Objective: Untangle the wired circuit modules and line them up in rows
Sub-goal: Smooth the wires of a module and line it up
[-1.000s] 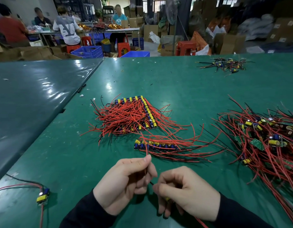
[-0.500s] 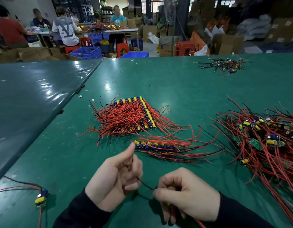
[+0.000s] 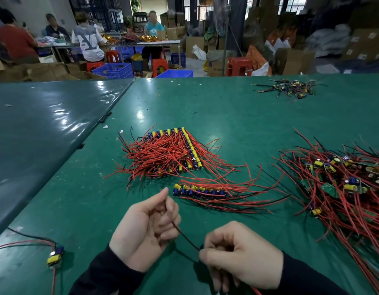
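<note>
Nearest the camera, right hand (image 3: 240,255) is curled tight around the near end of a wire (image 3: 185,237); whether a module sits inside that fist can't be told, it's hidden. Left hand (image 3: 145,232) is up and to the left of it, fingers curled round the same wire's far end with the thumb raised. The wire runs taut between the fists, long axis diagonal from the right hand up-left to the left hand, both lifted off the green table (image 3: 227,116). A lone module (image 3: 55,255) with its leads lies on the table far left of the left hand. Just beyond the left hand's thumb is the short row (image 3: 198,191) of lined-up modules, leads trailing right; its open left end is the nearest slot, and the left hand is the closer one to it. Beyond that row sits the finished block of rows (image 3: 173,154). Right of the row, well apart, the tangled pile (image 3: 341,186). Farthest out, a small separate heap (image 3: 287,87). Judgement: straightening this lead before laying it by the short row.
</note>
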The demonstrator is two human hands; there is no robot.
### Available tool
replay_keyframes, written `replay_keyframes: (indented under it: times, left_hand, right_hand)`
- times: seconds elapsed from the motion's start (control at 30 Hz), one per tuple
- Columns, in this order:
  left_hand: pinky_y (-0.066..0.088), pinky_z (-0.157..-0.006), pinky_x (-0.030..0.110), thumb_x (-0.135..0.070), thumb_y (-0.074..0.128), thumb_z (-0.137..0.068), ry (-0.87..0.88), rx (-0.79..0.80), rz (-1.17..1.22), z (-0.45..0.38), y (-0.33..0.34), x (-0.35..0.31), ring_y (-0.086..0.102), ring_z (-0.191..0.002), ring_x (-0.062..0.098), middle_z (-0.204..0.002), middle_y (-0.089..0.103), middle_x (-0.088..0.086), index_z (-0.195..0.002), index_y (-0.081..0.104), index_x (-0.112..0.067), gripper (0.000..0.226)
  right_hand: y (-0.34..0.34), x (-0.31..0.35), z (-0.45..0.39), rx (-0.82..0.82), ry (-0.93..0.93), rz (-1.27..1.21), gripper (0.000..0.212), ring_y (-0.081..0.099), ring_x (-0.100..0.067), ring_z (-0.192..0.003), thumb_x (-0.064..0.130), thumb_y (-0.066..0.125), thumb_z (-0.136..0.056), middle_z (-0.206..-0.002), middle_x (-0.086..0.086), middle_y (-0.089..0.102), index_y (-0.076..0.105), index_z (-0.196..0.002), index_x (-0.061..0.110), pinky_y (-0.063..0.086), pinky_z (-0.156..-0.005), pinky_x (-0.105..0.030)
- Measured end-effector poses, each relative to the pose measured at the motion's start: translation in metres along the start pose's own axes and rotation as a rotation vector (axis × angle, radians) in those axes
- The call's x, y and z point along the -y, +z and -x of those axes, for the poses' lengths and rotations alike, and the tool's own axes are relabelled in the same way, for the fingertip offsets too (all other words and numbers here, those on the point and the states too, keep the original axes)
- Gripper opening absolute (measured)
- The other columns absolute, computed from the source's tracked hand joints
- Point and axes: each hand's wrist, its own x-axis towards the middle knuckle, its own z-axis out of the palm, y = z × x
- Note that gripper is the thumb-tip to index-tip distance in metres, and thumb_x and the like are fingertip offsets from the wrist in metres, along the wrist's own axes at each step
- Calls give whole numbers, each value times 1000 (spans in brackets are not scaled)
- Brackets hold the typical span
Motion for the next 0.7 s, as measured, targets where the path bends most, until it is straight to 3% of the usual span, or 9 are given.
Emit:
replay_keyframes:
  times: [0.13, 0.37, 0.5, 0.6, 0.7]
  left_hand:
    - [4, -37, 17, -24, 55, -73, -43, 28, -13, 2, 1, 2, 9, -43, 10, -44, 18, -3, -40, 35, -12, 41]
    - [4, -35, 15, -24, 53, -75, -44, -30, 53, 0, 0, 2, 7, -39, 9, -43, 14, -4, -39, 30, -14, 44]
    - [15, -32, 17, -24, 48, -83, 41, -133, 216, -4, -6, -5, 7, -46, 9, -45, 18, -4, -45, 41, -13, 41]
    - [21, -32, 14, -27, 43, -93, 130, -243, 381, -7, -16, -13, 19, -36, 7, -45, 24, -5, -56, 45, -13, 40]
    - [19, -32, 12, -29, 39, -96, 206, -313, 457, -8, -27, -22, 23, -34, 5, -43, 25, -6, -63, 42, -15, 36]
  right_hand:
    - [0, 2, 1, 23, -13, 30, 22, 54, -9, -42, 13, 55, -84, -53, -1, 62, 60, -63, 11, 43, -43, -19]
    - [1, 3, 0, 7, -29, 8, 26, 56, -7, -42, 15, 56, -86, -55, -2, 64, 58, -60, 17, 38, -38, -15]
    - [0, 2, 1, 16, -48, -228, 10, 58, -11, -43, 16, 66, -88, -66, -8, 67, 58, -83, 14, 42, -38, -18]
    - [-3, 0, 9, 70, 2, -313, 34, 56, -6, -44, 11, 70, -84, -71, -3, 69, 53, -113, 13, 43, -42, -15]
    - [-10, -6, 20, 101, 8, -324, 30, 56, -1, -52, 16, 67, -86, -70, 2, 70, 61, -114, 8, 41, -51, -12]
